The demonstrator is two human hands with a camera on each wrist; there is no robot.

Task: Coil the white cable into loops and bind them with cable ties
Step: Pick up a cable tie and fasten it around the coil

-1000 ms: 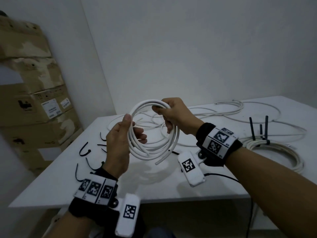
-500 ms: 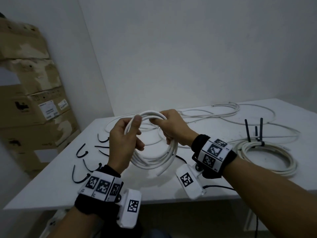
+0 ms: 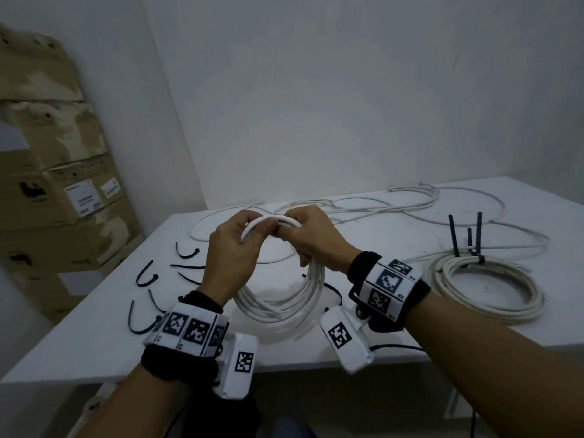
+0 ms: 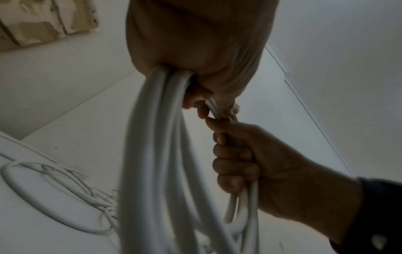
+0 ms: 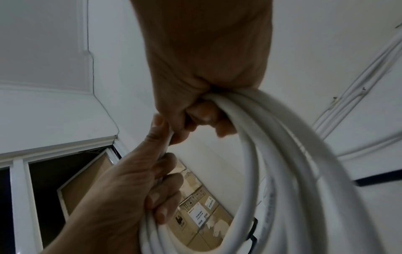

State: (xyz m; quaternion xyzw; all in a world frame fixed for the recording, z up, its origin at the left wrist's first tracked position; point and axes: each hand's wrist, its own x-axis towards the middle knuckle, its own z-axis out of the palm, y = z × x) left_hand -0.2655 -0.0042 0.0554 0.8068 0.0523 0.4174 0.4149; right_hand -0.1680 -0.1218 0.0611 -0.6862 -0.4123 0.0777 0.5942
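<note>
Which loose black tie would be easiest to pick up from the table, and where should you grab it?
Probably the curled black tie at the table's left. Pinch its raised arch from above; its ends rest flat.

The left hand (image 3: 232,248) has slid up the white cable coil (image 3: 284,298) from its left side to the top, where its grip now meets the right hand (image 3: 311,238). The coil now hangs lower, nearer the worktop (image 3: 94,327).
</note>
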